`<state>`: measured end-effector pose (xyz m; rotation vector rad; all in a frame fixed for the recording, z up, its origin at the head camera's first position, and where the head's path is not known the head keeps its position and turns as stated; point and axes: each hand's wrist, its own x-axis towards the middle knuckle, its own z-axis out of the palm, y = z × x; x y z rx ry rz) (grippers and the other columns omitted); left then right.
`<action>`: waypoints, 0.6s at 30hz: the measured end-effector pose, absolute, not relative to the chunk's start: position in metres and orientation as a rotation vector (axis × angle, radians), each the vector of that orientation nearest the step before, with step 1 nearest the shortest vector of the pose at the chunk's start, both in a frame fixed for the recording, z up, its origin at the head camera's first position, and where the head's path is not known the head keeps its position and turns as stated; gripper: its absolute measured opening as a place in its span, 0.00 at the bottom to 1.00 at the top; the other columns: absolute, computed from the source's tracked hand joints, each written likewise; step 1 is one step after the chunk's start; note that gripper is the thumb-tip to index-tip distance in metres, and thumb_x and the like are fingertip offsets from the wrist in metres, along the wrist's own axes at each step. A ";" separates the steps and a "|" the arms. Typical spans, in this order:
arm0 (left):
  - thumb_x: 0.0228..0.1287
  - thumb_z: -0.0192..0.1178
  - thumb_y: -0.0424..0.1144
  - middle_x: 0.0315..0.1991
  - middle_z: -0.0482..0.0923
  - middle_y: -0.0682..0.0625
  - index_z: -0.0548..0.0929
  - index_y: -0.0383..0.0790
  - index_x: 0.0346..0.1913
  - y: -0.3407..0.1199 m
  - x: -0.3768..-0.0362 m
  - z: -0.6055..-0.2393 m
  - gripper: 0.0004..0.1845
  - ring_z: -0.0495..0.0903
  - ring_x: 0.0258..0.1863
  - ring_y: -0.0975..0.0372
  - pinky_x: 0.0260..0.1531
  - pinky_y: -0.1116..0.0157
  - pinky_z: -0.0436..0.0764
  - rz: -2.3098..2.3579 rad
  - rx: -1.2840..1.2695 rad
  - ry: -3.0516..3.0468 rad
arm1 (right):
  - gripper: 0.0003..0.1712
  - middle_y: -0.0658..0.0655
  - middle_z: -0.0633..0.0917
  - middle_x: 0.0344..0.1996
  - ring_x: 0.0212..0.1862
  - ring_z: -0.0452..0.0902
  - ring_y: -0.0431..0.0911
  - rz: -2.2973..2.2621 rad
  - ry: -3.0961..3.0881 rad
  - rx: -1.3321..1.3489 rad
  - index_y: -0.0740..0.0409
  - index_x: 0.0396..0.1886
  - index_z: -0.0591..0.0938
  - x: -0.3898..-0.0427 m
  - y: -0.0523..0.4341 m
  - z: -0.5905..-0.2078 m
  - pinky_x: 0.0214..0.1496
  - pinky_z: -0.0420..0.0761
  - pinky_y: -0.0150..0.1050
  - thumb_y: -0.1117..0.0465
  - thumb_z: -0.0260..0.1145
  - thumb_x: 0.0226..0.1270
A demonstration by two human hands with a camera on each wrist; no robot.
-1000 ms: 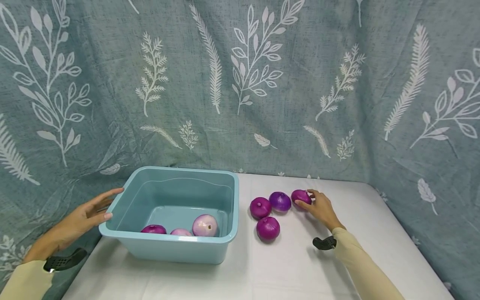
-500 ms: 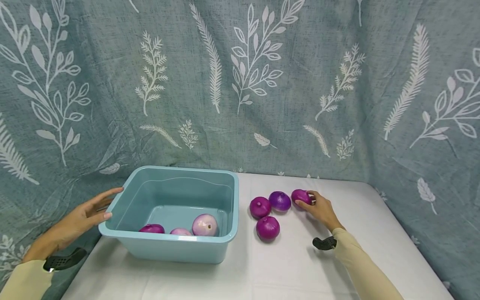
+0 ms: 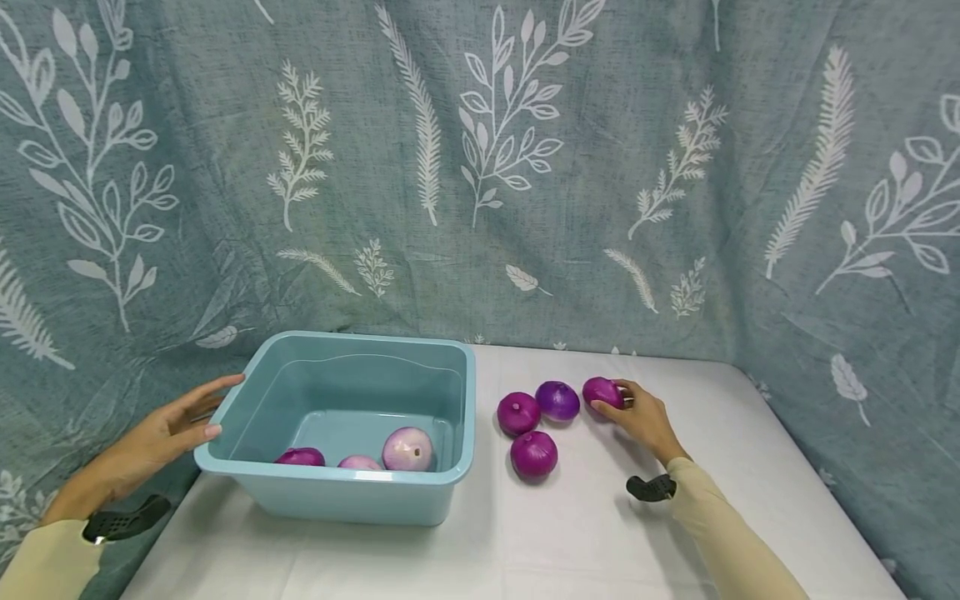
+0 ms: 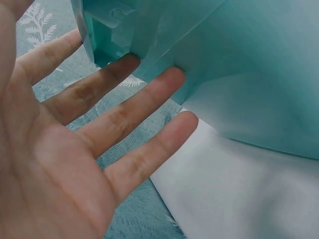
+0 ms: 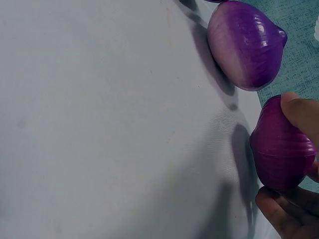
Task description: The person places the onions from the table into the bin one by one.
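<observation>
My right hand (image 3: 641, 421) holds a purple onion (image 3: 602, 392) at the far right of the onion group, thumb on one side and fingers on the other. In the right wrist view this onion (image 5: 281, 144) sits between thumb and fingertips, close over the white cloth. At the left, my left hand (image 3: 161, 437) rests with its straight, spread fingers against the outer side of a light blue plastic tub (image 3: 337, 500). The left wrist view shows the fingertips (image 4: 172, 79) right at the tub's wall (image 4: 249, 89), the palm facing it.
Inside the tub lie a pale onion (image 3: 407, 450), another pale one (image 3: 360, 462) and a purple one (image 3: 302, 457). Beside the held onion are a violet onion (image 3: 557, 401) and two purple ones (image 3: 519, 413). A patterned curtain (image 3: 480, 167) hangs behind the white-clothed table (image 3: 570, 542).
The whole view has shifted slightly left. The held onion appears turned a little in my right hand. My left hand keeps its place at the tub.
</observation>
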<state>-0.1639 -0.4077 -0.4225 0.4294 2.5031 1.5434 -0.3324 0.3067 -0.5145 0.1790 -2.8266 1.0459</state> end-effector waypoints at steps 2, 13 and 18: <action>0.85 0.46 0.37 0.80 0.42 0.31 0.46 0.59 0.85 -0.408 -0.164 -0.422 0.35 0.44 0.73 0.24 0.58 0.24 0.63 1.549 0.428 2.493 | 0.50 0.74 0.79 0.61 0.59 0.81 0.64 1.049 -2.821 0.187 0.67 0.73 0.70 -0.331 0.307 -0.513 0.58 0.81 0.57 0.36 0.72 0.66; 0.85 0.46 0.36 0.81 0.44 0.35 0.46 0.59 0.85 -0.408 -0.163 -0.422 0.35 0.50 0.74 0.28 0.61 0.28 0.66 1.520 0.465 2.525 | 0.49 0.72 0.79 0.61 0.58 0.81 0.62 1.088 -2.809 0.176 0.66 0.73 0.70 -0.324 0.308 -0.504 0.57 0.82 0.56 0.38 0.73 0.65; 0.85 0.46 0.36 0.81 0.44 0.38 0.46 0.60 0.85 -0.409 -0.162 -0.423 0.35 0.56 0.76 0.49 0.59 0.26 0.64 1.530 0.459 2.520 | 0.48 0.71 0.80 0.59 0.57 0.81 0.62 1.097 -2.787 0.193 0.65 0.73 0.71 -0.320 0.308 -0.498 0.56 0.83 0.57 0.40 0.74 0.65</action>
